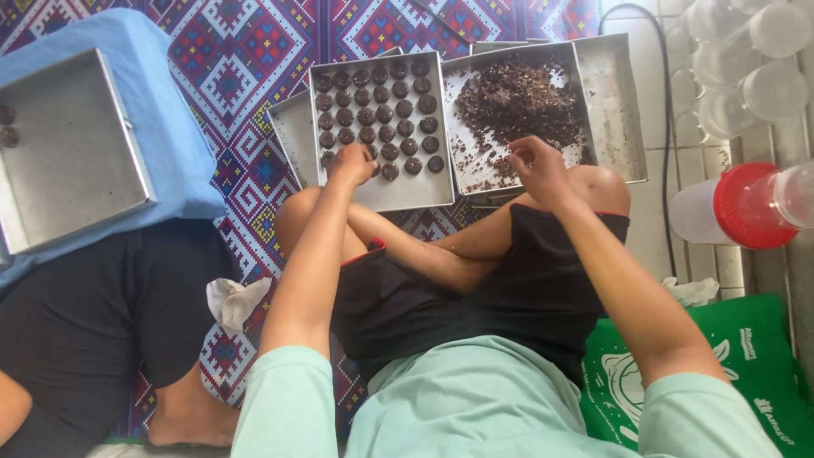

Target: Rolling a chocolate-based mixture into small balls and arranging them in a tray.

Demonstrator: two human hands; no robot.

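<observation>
Left hand (pixel 352 163) on dark rounds (pixel 377 114), red-capped jar (pixel 746 203) aside

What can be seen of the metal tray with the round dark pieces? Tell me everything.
The metal tray is a shallow, square, silver-grey pan with a low raised rim, lying flat on the patterned mat in front of the seated person's knees. Rows of small round dark brown pieces cover its far part; the near strip is bare. Its right edge meets the tray of dark crumbs, and it overlaps another tray at its left. The left hand rests at the lowest row of pieces.
</observation>
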